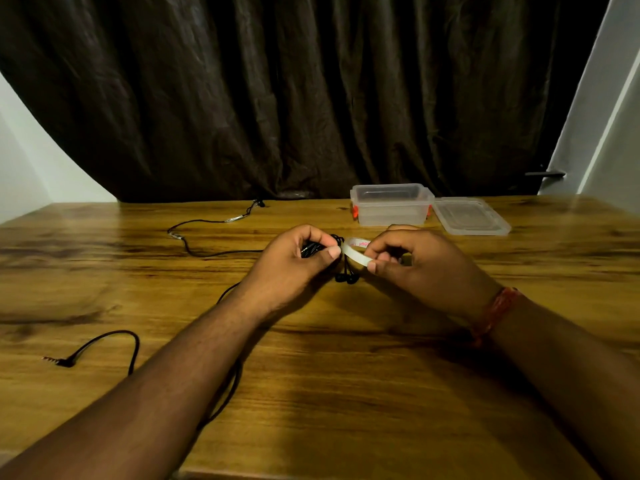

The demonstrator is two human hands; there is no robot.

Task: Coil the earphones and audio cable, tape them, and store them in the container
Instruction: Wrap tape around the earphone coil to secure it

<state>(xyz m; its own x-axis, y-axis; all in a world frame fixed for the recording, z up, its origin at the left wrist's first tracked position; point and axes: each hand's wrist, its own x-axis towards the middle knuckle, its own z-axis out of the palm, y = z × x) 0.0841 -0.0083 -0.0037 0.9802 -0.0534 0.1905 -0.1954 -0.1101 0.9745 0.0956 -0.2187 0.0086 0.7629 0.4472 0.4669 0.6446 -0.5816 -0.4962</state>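
Centrally, a coiled bundle of black earphones (313, 248) is held above the counter (346, 393), gripped in the curled fingers of the left hand (294, 268). Two earbuds (346, 278) are seen hanging below the bundle, between the two hands. A strip of whitish tape (356, 252), marked with red lettering on its far part, is stretched from the bundle to the right hand (412, 261); its near end is pressed under the left thumb and its other end is pinched between the thumb and fingers of the right hand. Both hands are thus closed on something: the left on the earphones, the right on the tape.

A black audio cable (207, 237) is laid loose on the counter to the left, uncoiled; it is run from the far edge by the curtain toward the left hand, and a further length is passed under the left forearm. An angled plug (59, 361) is found at its near left end.

A clear container (391, 204) with orange side clips is placed beyond the hands, open, and its clear lid (471, 216) is laid flat just beside it on the right.

A reddish band (495, 313) is worn on the right wrist. A dark curtain (294, 98) is hung behind the wood-grain counter.
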